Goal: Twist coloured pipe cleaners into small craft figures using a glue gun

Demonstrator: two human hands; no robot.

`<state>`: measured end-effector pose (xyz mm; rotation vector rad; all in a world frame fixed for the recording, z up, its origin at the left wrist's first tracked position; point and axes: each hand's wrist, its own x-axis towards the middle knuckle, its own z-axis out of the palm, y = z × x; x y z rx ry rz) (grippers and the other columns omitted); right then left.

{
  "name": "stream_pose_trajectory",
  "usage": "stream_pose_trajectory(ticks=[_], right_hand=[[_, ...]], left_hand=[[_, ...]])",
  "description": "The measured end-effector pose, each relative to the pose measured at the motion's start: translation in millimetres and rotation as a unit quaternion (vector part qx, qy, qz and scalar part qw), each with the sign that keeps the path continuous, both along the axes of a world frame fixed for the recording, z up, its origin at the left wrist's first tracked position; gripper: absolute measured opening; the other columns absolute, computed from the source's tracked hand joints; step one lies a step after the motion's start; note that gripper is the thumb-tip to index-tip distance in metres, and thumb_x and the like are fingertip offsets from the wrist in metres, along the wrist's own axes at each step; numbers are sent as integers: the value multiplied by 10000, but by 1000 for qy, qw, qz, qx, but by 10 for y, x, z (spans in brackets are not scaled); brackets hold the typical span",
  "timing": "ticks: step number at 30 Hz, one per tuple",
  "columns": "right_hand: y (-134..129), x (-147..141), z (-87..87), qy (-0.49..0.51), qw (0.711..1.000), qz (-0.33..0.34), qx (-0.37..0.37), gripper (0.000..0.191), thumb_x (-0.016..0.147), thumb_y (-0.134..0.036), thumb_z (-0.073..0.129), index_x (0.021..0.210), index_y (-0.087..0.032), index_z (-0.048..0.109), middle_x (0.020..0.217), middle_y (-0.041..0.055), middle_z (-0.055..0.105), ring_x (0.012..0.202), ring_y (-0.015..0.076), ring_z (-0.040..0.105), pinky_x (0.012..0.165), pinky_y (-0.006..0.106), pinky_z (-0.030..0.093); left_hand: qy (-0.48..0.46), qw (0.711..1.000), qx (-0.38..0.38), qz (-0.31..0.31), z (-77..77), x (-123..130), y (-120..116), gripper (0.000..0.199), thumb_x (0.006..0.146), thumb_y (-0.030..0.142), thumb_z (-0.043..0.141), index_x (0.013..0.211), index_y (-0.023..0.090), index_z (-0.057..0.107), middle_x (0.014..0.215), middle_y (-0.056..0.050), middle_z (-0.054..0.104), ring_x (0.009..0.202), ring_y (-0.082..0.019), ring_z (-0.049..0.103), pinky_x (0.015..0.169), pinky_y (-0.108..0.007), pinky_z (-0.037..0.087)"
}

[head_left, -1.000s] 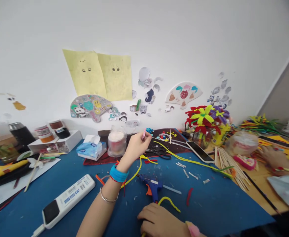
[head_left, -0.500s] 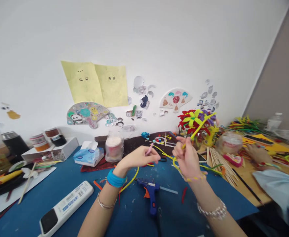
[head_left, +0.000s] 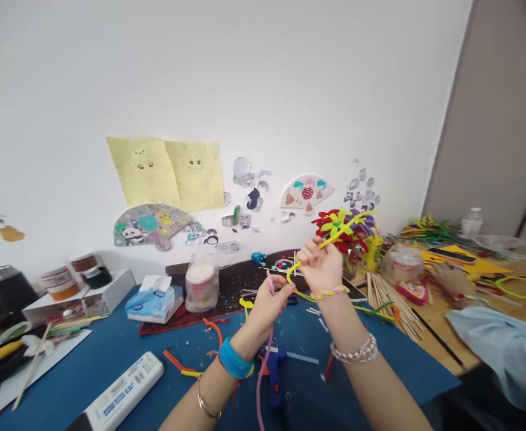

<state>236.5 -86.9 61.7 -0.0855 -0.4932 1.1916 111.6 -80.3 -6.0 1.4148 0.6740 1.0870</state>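
While your left forearm slants up and inward from the lower edge, your left hand [head_left: 269, 302] reaches toward the middle with its fingers bent, gripping a pink pipe cleaner [head_left: 265, 365]. One end of that strand pokes up above your knuckles, and the rest drops past your wrist, beside the blue wristband [head_left: 236, 357], and hangs in front of the glue gun [head_left: 275, 377] on the blue mat [head_left: 370, 383]. Your right forearm slants in from the other side, the beaded bracelet [head_left: 356, 349] partway along it, and your right hand [head_left: 320, 263] is raised a little higher than the left, its fingers curled firmly round a yellow pipe cleaner [head_left: 346, 227]. Above your grip, this strand slopes up to the right, across the view of the bouquet [head_left: 334, 230]; below, it bends in a hook beside your left fingertips, and you cannot tell from here whether they pinch it too. Your two hands are close to each other, both lifted in front of the dark tray [head_left: 240, 269]. Well apart to your right, another person's hand [head_left: 452, 281] is over the wooden table [head_left: 451, 341], near an orange sheet [head_left: 487, 261].
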Motion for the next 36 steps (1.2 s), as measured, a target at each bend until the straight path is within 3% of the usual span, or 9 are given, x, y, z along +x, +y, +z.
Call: stream_pose_trajectory(ticks=[5, 11, 13, 18, 25, 27, 29, 31, 36], right_hand=[[71, -10, 115, -6, 999, 43, -31, 282, 881, -171, 233, 649, -181, 392, 425, -80, 283, 313, 50, 175, 345, 185, 181], [251, 160, 164, -16, 996, 23, -80, 267, 873, -173, 227, 639, -188, 356, 405, -94, 236, 298, 49, 143, 329, 184, 149], [289, 216, 144, -20, 996, 22, -87, 258, 869, -174, 234, 641, -189, 352, 405, -98, 231, 297, 48, 137, 327, 184, 145], [322, 286, 86, -36, 994, 17, -101, 237, 852, -165, 236, 642, -194, 344, 402, -100, 237, 301, 53, 130, 325, 183, 148], [535, 351, 9, -90, 990, 12, -110, 270, 831, -221, 277, 569, -209, 216, 358, -105, 148, 310, 67, 91, 330, 195, 137], [626, 371, -18, -125, 984, 31, -127, 307, 825, -232, 320, 560, -217, 166, 352, -108, 121, 311, 66, 77, 331, 205, 113], [694, 381, -41, -161, 975, 46, -150, 322, 823, -221, 333, 558, -225, 151, 344, -111, 116, 308, 65, 70, 332, 208, 91], [723, 378, -52, -188, 966, 45, -171, 323, 826, -218, 328, 557, -228, 150, 338, -114, 112, 305, 64, 68, 330, 205, 83], [704, 359, -7, -239, 950, -15, -200, 298, 825, -226, 347, 557, -221, 218, 339, -120, 125, 306, 58, 73, 325, 194, 88]], left_hand=[[-5, 991, -18, -130, -25, -10, 17, 349, 778, 489, 585, 796, 149, 512, 462, 74, 391, 389, -42, 290, 377, -163, 181], [-54, 970, -48, -232, 24, -44, -17, 361, 738, 474, 642, 742, 141, 502, 697, 9, 506, 418, -19, 303, 384, -178, 163], [-44, 970, -45, -234, 30, -51, -21, 339, 729, 448, 661, 762, 138, 525, 688, 15, 501, 407, -14, 285, 388, -186, 165], [31, 987, 27, -154, 1, -20, -25, 361, 766, 483, 600, 683, 137, 535, 468, 67, 383, 364, -34, 261, 401, -204, 157], [69, 992, 102, -35, -77, 38, -48, 277, 798, 397, 561, 669, 165, 482, 565, 36, 473, 429, -65, 337, 463, -216, 231], [123, 974, 186, 27, -115, 33, -57, 236, 819, 334, 541, 658, 176, 472, 585, 29, 458, 507, -94, 374, 519, -228, 252], [213, 927, 288, 112, -162, 16, -21, 219, 853, 272, 483, 653, 190, 447, 597, 26, 425, 542, -117, 376, 548, -245, 242], [280, 881, 338, 175, -203, -20, 83, 200, 865, 221, 437, 666, 203, 427, 603, 24, 401, 528, -131, 365, 546, -261, 222], [292, 883, 319, 183, -196, -179, 431, 179, 835, 157, 429, 665, 205, 400, 585, 29, 381, 525, -139, 363, 553, -264, 227]])
